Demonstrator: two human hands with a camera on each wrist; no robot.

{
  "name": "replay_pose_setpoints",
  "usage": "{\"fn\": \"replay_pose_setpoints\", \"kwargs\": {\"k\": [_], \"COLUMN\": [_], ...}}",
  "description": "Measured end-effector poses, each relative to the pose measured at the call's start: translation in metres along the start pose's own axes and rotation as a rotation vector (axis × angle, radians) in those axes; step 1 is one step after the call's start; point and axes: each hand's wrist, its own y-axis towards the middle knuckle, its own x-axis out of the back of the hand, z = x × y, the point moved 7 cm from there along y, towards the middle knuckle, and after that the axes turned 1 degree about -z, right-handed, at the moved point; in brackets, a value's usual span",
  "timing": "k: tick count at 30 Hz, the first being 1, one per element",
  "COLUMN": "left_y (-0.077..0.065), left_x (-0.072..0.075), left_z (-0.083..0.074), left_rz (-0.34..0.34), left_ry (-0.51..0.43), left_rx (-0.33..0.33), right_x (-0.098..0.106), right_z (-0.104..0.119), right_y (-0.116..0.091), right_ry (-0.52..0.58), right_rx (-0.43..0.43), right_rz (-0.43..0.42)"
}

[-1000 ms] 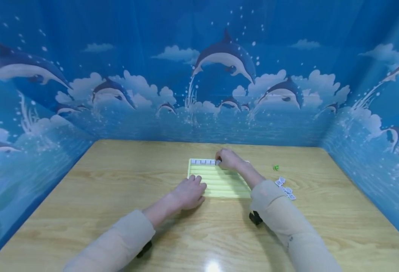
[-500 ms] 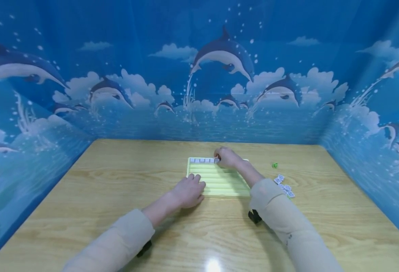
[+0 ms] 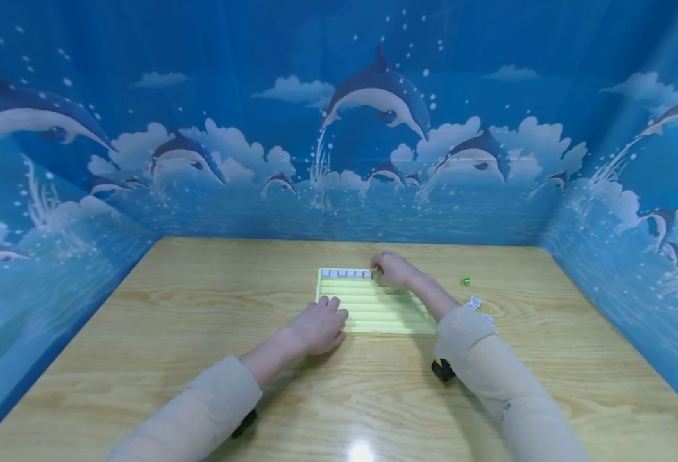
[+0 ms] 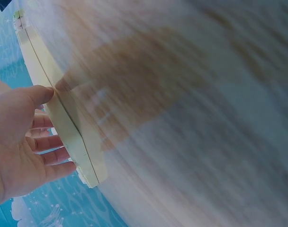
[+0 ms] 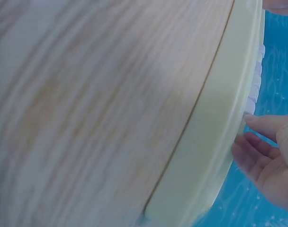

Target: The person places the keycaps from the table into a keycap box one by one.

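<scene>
A pale yellow-green ridged tray (image 3: pixel 373 308) lies on the wooden table. Along its far edge, a row of several small white tiles (image 3: pixel 346 274) starts at the left corner. My right hand (image 3: pixel 395 268) is at the right end of this row. In the right wrist view its thumb (image 5: pixel 263 124) reaches the last tile, the fingers are loosely bent, and no tile shows between them. My left hand (image 3: pixel 318 326) rests on the tray's near left part. The left wrist view shows its thumb (image 4: pixel 41 94) against the tray's front wall, with the other fingers relaxed over the tray.
Loose white tiles (image 3: pixel 474 302) lie right of the tray, partly hidden by my right sleeve (image 3: pixel 468 333). Beyond them is a small green object (image 3: pixel 466 281). A blue dolphin-print curtain (image 3: pixel 246 128) encloses the table's back and sides.
My right hand has shifted slightly right, off the tile it was holding, which now stands at the row's end. The right forearm covers more of the loose tiles. My left hand stays put.
</scene>
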Motion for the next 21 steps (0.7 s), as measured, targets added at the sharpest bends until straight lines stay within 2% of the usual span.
{"fn": "replay_pose_setpoints", "kwargs": {"k": [8, 15, 21], "left_y": [-0.001, -0.002, -0.002], "left_x": [0.000, 0.002, 0.001], "left_z": [-0.002, -0.003, -0.002], "left_rz": [0.015, 0.006, 0.010], "left_ry": [-0.005, -0.011, -0.012], "left_rx": [0.000, -0.006, 0.000], "right_x": [0.008, 0.020, 0.028], "right_z": [-0.004, -0.009, -0.020], "right_y": [-0.017, -0.035, -0.051], "right_ry": [-0.014, 0.058, 0.082], "right_rx": [0.022, 0.029, 0.026], "right_rz": [0.028, 0.096, 0.098]}}
